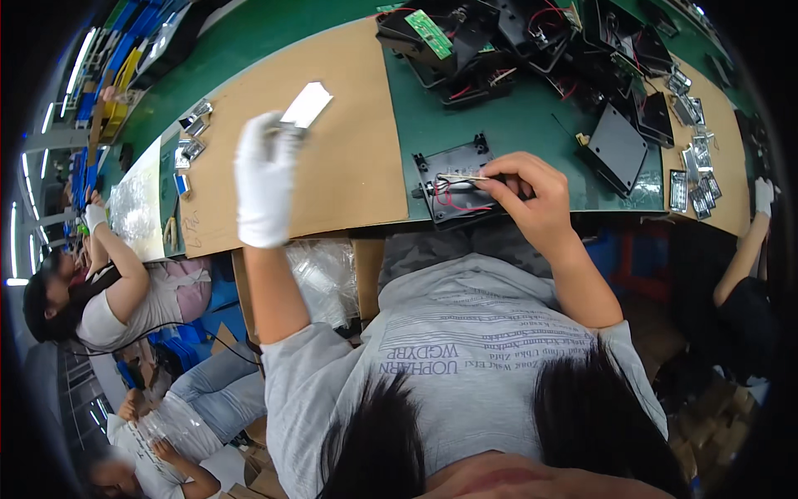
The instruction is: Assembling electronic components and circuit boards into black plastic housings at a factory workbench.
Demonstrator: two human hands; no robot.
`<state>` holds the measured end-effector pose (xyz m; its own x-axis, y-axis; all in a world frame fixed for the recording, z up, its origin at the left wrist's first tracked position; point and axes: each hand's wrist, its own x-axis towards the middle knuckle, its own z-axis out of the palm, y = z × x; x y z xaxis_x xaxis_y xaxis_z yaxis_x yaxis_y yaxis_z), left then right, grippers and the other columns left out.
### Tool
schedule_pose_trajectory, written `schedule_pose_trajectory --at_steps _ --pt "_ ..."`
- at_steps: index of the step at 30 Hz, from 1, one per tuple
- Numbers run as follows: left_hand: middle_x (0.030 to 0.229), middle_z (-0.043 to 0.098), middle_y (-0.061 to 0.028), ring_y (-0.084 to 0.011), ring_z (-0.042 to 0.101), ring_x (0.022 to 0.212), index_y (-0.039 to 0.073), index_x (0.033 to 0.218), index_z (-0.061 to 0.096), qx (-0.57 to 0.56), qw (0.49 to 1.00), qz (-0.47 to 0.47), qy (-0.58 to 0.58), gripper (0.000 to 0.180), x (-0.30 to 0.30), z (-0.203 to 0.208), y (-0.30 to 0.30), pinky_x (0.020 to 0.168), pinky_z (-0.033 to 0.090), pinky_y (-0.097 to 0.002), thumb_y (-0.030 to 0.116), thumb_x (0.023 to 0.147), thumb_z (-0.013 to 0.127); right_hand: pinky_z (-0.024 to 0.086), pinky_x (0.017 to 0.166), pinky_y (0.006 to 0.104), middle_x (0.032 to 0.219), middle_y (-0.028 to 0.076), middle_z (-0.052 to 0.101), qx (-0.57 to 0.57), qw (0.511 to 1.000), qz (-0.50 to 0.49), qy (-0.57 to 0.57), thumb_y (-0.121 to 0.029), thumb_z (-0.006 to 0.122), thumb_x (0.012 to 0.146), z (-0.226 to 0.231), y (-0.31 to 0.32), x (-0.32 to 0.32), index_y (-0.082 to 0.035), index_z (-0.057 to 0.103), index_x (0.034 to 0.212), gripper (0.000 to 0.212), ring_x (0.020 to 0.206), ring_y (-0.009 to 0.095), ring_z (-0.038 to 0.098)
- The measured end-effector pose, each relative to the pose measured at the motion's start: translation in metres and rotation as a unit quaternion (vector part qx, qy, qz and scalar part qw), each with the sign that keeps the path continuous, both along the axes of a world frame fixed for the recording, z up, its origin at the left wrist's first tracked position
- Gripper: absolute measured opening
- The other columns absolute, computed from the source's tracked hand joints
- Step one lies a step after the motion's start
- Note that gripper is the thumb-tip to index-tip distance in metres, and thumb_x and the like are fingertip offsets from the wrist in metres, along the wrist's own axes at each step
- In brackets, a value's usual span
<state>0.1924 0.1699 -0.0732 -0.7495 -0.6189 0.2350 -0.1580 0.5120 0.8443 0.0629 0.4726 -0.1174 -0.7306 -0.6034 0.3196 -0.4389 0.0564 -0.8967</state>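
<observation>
Gloved left hand (264, 179) pinches a small metal plate (306, 105). Bare right hand (532, 200) pins wires (455, 190) against a black housing (457, 185) at the tabletop (532, 116) edge; a tug could tear them.

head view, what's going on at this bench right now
A person at a green workbench is working on small electronics. Their left hand, in a white glove, holds up a small flat silvery piece over a brown cardboard sheet. Their bare right hand pinches the red and white wires inside an open black plastic case at the table's near edge. More black cases are piled at the back, and small metal parts lie to the right. Other people sit nearby.
</observation>
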Motion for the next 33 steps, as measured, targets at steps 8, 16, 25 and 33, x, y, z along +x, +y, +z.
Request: schedule_pose_trajectory --at_steps 8,16,25,33 --pt "0.097 0.072 -0.0086 -0.0174 0.066 0.082 -0.001 0.111 0.066 0.025 0.988 -0.153 -0.011 0.019 -0.030 -0.007 0.097 0.076 0.053 -0.0292 0.000 0.092 0.065 0.042 0.061 0.0223 0.088 0.003 0.072 -0.004 0.998 0.028 0.052 0.005 0.076 0.080 0.008 -0.006 -0.009 -0.003 0.074 0.091 0.013 0.071 0.011 0.053" --pt "0.099 0.072 -0.0078 -0.0177 0.064 0.085 0.000 0.111 0.068 0.072 0.986 -0.147 -0.021 0.020 -0.026 -0.011 0.103 0.079 0.052 -0.0288 -0.001 0.091 0.065 0.046 0.064 0.0226 0.087 0.003 0.073 -0.002 0.997 0.033 0.072 0.003 0.079 0.080 0.004 -0.006 -0.012 -0.003 0.071 0.087 0.012 0.070 0.012 0.054" --pt "0.099 0.073 -0.0083 -0.0234 0.067 0.083 0.003 0.111 0.069 -0.067 0.982 -0.176 0.005 0.026 -0.024 -0.020 0.105 0.078 0.054 -0.0327 -0.001 0.086 0.070 0.043 0.057 0.0231 0.080 0.000 0.070 -0.046 0.998 -0.036 0.032 -0.002 0.082 0.077 -0.007 -0.011 -0.002 -0.005 0.062 0.082 0.021 0.061 0.010 0.051" --pt "0.100 0.073 -0.0071 -0.0259 0.067 0.088 0.005 0.116 0.068 -0.113 0.982 -0.152 -0.015 0.039 -0.027 -0.013 0.121 0.083 0.053 -0.0353 0.006 0.078 0.080 0.046 0.066 0.0221 0.091 0.004 0.076 0.009 0.996 -0.010 0.090 0.004 0.081 0.078 0.001 -0.005 -0.005 -0.006 0.055 0.086 0.029 0.068 0.010 0.054"
